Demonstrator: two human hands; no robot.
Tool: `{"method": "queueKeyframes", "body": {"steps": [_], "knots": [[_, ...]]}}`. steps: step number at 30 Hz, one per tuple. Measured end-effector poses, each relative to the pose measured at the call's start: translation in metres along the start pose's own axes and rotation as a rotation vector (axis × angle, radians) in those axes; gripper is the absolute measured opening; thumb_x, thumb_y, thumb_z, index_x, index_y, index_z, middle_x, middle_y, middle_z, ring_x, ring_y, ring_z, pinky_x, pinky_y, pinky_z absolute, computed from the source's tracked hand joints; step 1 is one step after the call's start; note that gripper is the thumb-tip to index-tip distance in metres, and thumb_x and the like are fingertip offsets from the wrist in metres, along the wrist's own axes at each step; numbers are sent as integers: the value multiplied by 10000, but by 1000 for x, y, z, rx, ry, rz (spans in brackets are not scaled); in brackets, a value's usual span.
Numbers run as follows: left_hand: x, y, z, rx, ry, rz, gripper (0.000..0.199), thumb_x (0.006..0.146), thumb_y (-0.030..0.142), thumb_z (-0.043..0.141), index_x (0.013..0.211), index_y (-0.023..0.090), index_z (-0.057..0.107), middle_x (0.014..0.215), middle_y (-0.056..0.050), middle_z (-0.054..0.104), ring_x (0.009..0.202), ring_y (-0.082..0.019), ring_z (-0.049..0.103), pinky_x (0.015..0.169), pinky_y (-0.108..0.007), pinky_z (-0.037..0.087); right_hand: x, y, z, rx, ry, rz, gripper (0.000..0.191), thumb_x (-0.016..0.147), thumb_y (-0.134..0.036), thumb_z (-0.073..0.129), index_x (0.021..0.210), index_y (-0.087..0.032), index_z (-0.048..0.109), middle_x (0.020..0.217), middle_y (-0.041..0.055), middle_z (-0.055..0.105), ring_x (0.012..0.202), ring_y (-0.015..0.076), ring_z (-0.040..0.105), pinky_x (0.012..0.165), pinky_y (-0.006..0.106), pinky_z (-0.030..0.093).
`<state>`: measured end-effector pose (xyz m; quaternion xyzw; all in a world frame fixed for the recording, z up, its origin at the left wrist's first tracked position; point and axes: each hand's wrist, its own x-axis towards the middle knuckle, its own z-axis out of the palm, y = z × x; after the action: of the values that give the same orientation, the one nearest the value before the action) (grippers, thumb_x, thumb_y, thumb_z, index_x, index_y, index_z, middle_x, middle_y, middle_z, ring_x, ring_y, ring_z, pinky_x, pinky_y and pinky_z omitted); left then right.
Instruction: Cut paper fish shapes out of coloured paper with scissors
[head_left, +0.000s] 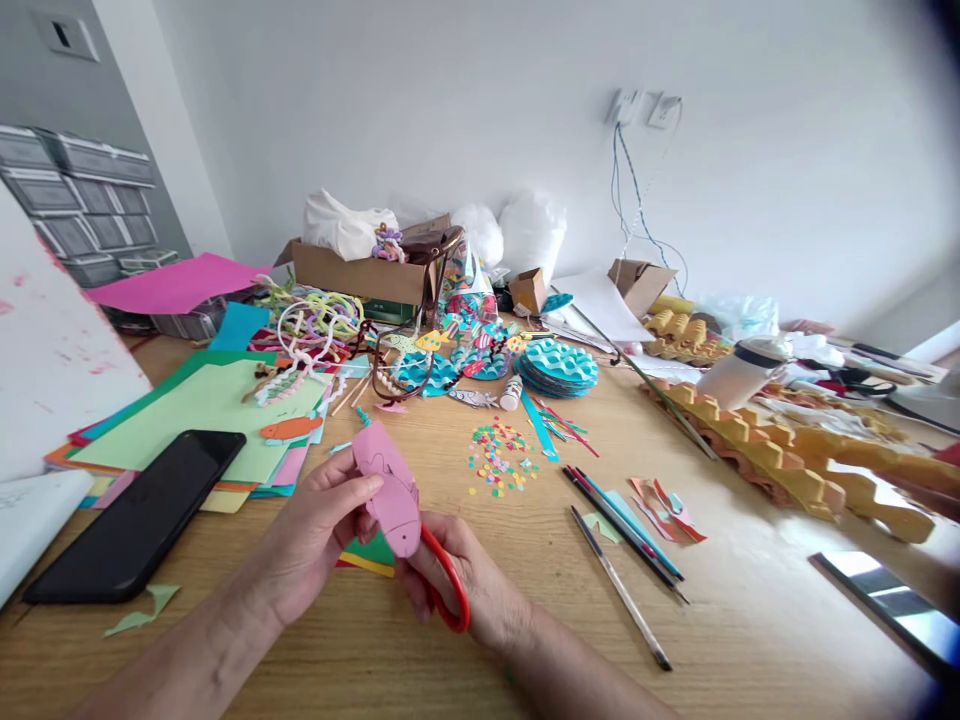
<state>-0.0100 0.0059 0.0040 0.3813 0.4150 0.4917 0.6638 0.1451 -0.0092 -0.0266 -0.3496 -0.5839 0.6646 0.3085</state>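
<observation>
Between thumb and fingers, my left hand (pixel 334 510) grips a piece of pink paper (pixel 394 495) with a fish outline drawn on it. Its lower end is trimmed round at the fish's head, while the upper part still has paper around the tail. My right hand (pixel 465 570) is closed around red-handled scissors (pixel 450 585) just below and to the right of the paper. The scissor blades are mostly hidden behind the paper and my fingers. Under my hands lie bits of green and yellow paper (pixel 375 555).
Coloured paper sheets (pixel 195 400), a black phone (pixel 142 510) and an orange paper fish (pixel 290 428) lie to the left. Ahead are confetti dots (pixel 501 455) and blue wavy discs (pixel 556 368). Pencils (pixel 622 520), a pen (pixel 621 585) and egg cartons (pixel 780 450) are on the right.
</observation>
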Motion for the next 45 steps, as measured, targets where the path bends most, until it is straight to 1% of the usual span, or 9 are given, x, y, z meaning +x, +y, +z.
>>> {"method": "queueKeyframes", "body": {"steps": [6, 13, 18, 22, 26, 30, 35, 39, 45], "knots": [[0, -3, -1, 15, -16, -14, 184, 656, 298, 730, 678, 163, 607, 532, 40, 575, 479, -78, 457, 461, -185, 385, -1, 0, -1, -15, -21, -36, 573, 804, -702, 437, 638, -155, 472, 430, -51, 431, 354, 49, 355, 387, 172, 272], [0, -4, -2, 4, -14, -19, 217, 652, 291, 730, 587, 170, 563, 505, 45, 571, 477, -84, 471, 471, -198, 399, 0, -4, 0, 1, -10, -16, 595, 757, -741, 454, 626, -160, 461, 423, -57, 421, 338, 46, 345, 365, 172, 262], [0, -6, -1, -18, 33, 19, 177, 679, 302, 705, 629, 175, 591, 521, 44, 590, 492, -89, 491, 476, -203, 413, 0, -4, 1, 8, -10, -17, 606, 744, -754, 458, 608, -163, 456, 406, -56, 420, 331, 47, 344, 365, 176, 258], [-1, -3, 1, 60, 94, 58, 207, 646, 305, 708, 570, 170, 571, 467, 46, 576, 463, -87, 477, 451, -196, 398, 0, -4, 0, -23, -12, -6, 613, 750, -754, 449, 586, -163, 445, 404, -51, 425, 330, 42, 332, 365, 173, 253], [-2, -1, 3, 125, 123, 68, 207, 641, 317, 690, 561, 168, 570, 461, 42, 583, 454, -89, 476, 435, -195, 391, -1, -3, -1, -38, -15, 4, 607, 754, -752, 443, 608, -163, 446, 418, -50, 432, 341, 45, 344, 371, 168, 262], [-2, -2, 3, 146, 124, 72, 211, 648, 319, 675, 552, 167, 565, 458, 41, 578, 450, -88, 468, 430, -195, 385, 0, -1, -1, -46, -18, 8, 625, 725, -780, 439, 615, -164, 442, 436, -47, 436, 357, 51, 364, 380, 170, 279], [-1, -3, 3, 165, 111, 81, 214, 668, 324, 652, 559, 167, 555, 474, 37, 582, 455, -85, 473, 438, -193, 384, 0, -1, 0, -82, 0, 6, 630, 732, -781, 422, 608, -164, 444, 430, -47, 428, 362, 52, 354, 380, 173, 266], [-2, -4, 4, 160, 108, 96, 170, 683, 307, 634, 612, 177, 549, 477, 51, 569, 452, -85, 470, 437, -191, 378, -1, -2, 0, -99, 21, 18, 632, 731, -783, 417, 601, -166, 443, 425, -48, 423, 362, 54, 354, 377, 175, 265], [-2, -2, 5, 171, 117, 89, 166, 666, 284, 646, 611, 181, 528, 471, 53, 560, 439, -89, 462, 428, -198, 374, -1, -3, 1, -100, 32, 17, 620, 734, -776, 423, 592, -173, 428, 428, -58, 405, 362, 52, 348, 362, 171, 253]]}}
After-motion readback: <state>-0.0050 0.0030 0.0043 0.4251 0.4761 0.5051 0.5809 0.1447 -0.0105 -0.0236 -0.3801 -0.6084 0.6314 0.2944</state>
